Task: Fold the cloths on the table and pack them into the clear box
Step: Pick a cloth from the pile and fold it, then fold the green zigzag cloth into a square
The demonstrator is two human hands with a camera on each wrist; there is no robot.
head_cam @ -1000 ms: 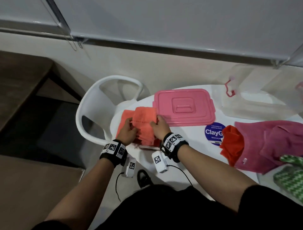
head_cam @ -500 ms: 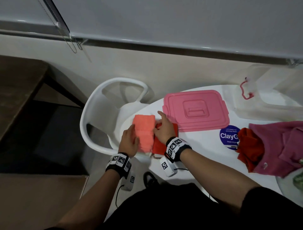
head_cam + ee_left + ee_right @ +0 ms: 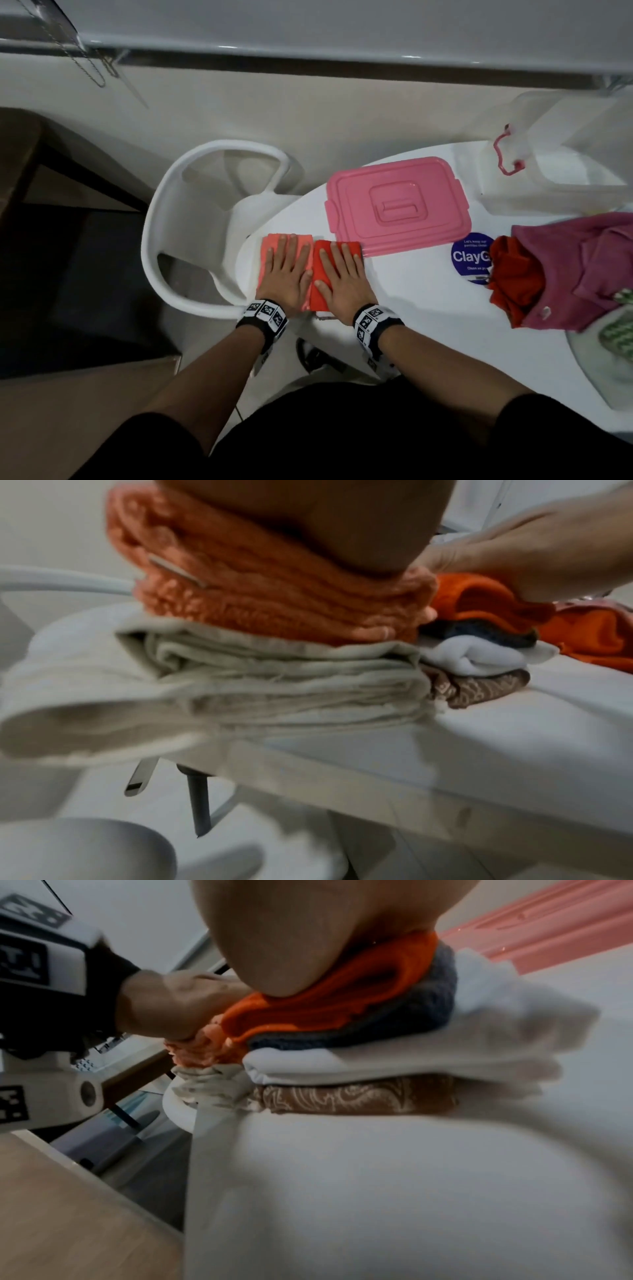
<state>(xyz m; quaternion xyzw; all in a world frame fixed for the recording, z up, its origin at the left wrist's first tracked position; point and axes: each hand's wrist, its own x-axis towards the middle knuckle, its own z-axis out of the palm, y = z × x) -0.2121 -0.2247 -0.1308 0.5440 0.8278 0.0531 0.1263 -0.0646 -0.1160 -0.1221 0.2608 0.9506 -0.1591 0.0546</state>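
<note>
Two folded stacks sit side by side at the near left edge of the white table (image 3: 428, 308). My left hand (image 3: 286, 270) lies flat, fingers straight, on the coral cloth (image 3: 270, 240), which tops a beige cloth (image 3: 291, 674). My right hand (image 3: 339, 274) presses flat on the red-orange cloth (image 3: 317, 265); beneath it lie a grey-blue cloth (image 3: 394, 1026), a white one (image 3: 411, 1064) and a brown patterned one (image 3: 359, 1099). The clear box (image 3: 565, 171) stands at the far right, away from both hands.
The pink lid (image 3: 397, 205) lies just beyond the stacks. Unfolded cloths are heaped at the right: red-orange (image 3: 513, 274), magenta (image 3: 582, 267) and green checked (image 3: 616, 329). A white chair (image 3: 191, 192) stands left of the table.
The coral cloth went from being folded in both hands to lying folded left of the red-orange one. Both hands have flattened, one on each stack.
</note>
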